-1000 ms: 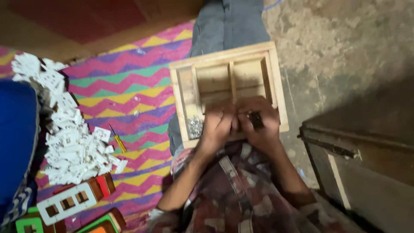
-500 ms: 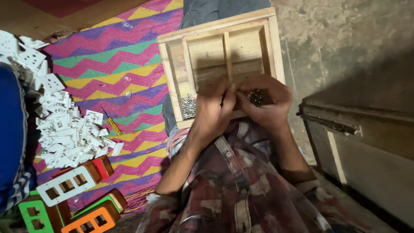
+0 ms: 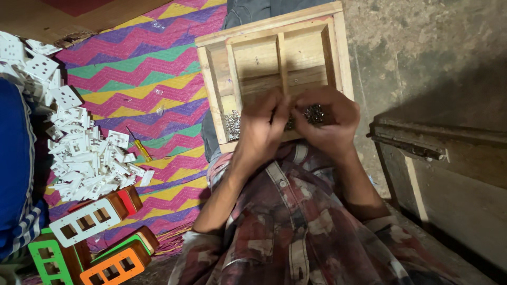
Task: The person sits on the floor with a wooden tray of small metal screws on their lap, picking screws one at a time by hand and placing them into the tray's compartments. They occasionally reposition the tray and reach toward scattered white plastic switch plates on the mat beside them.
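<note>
Covering most of the floor on the left was a woven mat with zigzag stripes in pink, purple, green and yellow [image 3: 132, 68], and to the right of it lay bare grey concrete floor [image 3: 422, 47]. A dark wooden box with a metal hinge strip [image 3: 443, 174] stood at the right edge. On the person's lap rested a shallow pale wooden tray divided into compartments [image 3: 274, 26], and its far edge reached over the blue-grey trouser leg [image 3: 253, 8]. A blue cloth with white stripes [image 3: 16, 174] filled the left border. Beside it, on the mat, was a big heap of white plastic switch plates [image 3: 79, 153]. Near this heap, at the lower left, stood some frames in wood, green and orange with rectangular openings [image 3: 100, 248]. A small screwdriver with a yellow handle [image 3: 138, 145] lay on the mat just beside the heap.

Both hands met over the near side of the tray. The left hand [image 3: 264, 126] had its fingers curled together, pinching something too small to tell. The right hand [image 3: 330, 124] was cupped with its fingers bent inward, and its grip was closed around a small pile of dark metal screws [image 3: 314, 113]. Some more small silver screws [image 3: 232, 124] lay in the narrow left compartment of the tray, just beside the left hand.
</note>
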Action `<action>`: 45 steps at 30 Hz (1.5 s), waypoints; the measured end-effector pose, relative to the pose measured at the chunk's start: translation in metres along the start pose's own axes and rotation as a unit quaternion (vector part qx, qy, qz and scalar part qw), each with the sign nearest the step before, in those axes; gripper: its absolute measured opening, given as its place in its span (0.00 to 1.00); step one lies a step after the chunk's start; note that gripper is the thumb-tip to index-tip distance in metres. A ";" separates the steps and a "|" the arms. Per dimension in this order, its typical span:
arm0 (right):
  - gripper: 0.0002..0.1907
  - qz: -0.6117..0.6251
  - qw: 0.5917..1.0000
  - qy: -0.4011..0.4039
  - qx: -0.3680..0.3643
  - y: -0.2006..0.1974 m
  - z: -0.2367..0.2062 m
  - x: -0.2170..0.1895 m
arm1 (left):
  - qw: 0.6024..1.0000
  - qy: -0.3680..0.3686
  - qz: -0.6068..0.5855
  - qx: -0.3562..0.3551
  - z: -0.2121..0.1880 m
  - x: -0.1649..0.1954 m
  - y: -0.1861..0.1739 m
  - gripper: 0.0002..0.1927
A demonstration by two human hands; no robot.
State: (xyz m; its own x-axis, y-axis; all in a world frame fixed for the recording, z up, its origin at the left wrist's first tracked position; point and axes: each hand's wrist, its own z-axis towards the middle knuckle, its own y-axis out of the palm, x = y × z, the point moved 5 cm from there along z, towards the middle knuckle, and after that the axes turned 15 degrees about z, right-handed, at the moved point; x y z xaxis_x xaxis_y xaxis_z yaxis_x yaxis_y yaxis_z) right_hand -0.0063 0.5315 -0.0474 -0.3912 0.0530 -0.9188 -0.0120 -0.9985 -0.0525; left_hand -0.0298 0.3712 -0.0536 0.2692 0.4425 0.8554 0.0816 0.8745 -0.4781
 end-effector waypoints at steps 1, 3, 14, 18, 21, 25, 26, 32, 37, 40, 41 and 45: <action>0.13 0.004 1.000 -0.002 0.001 -0.001 -0.001 0.000 | 1.000 -0.024 -0.003 -0.009 -0.001 -0.003 0.001 0.11; 0.13 0.013 1.000 -0.006 0.003 -0.002 -0.003 0.002 | 0.998 -0.058 0.004 -0.015 -0.001 -0.008 0.001 0.12; 0.14 -0.318 0.944 -0.083 -0.026 -0.040 0.015 0.002 | 0.963 0.080 0.230 0.113 0.015 -0.001 -0.025 0.12; 0.08 -0.254 0.963 0.041 -0.082 -0.040 0.012 -0.005 | 0.974 0.041 0.179 0.130 0.003 -0.013 -0.031 0.13; 0.06 -0.267 0.920 -0.004 -0.286 -0.022 0.013 -0.020 | 0.976 0.008 0.182 0.123 -0.008 -0.028 -0.033 0.09; 0.20 -0.304 0.875 -0.020 -0.377 0.007 0.011 -0.027 | 0.983 -0.029 0.115 0.140 -0.027 -0.047 -0.041 0.05; 0.22 -0.377 0.824 -0.041 -0.421 0.019 0.008 -0.021 | 0.984 -0.033 0.101 0.146 -0.030 -0.051 -0.043 0.04; 0.23 -0.379 0.785 -0.077 -0.484 0.046 0.008 0.004 | 0.978 -0.086 0.063 0.181 -0.043 -0.074 -0.054 0.05; 0.14 -0.409 0.782 -0.081 -0.463 0.038 0.006 0.007 | 0.978 -0.081 0.067 0.181 -0.042 -0.076 -0.053 0.06; 0.11 -0.382 0.803 -0.087 -0.449 0.035 0.008 0.004 | 0.977 -0.081 0.071 0.182 -0.038 -0.075 -0.051 0.06; 0.10 -0.362 0.818 -0.078 -0.440 0.033 0.009 0.004 | 0.977 -0.084 0.076 0.181 -0.038 -0.074 -0.050 0.06; 0.12 -0.317 0.863 -0.081 -0.385 0.023 0.013 0.000 | 0.980 -0.073 0.075 0.170 -0.034 -0.070 -0.045 0.06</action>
State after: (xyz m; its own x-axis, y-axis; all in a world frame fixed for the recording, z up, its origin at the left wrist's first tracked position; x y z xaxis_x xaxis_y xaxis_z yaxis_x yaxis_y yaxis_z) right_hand -0.0185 0.5089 -0.0437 -0.6551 0.5221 -0.5462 0.3194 -0.4637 -0.8264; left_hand -0.0192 0.2941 -0.0986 0.1113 0.5729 0.8121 -0.2789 0.8023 -0.5277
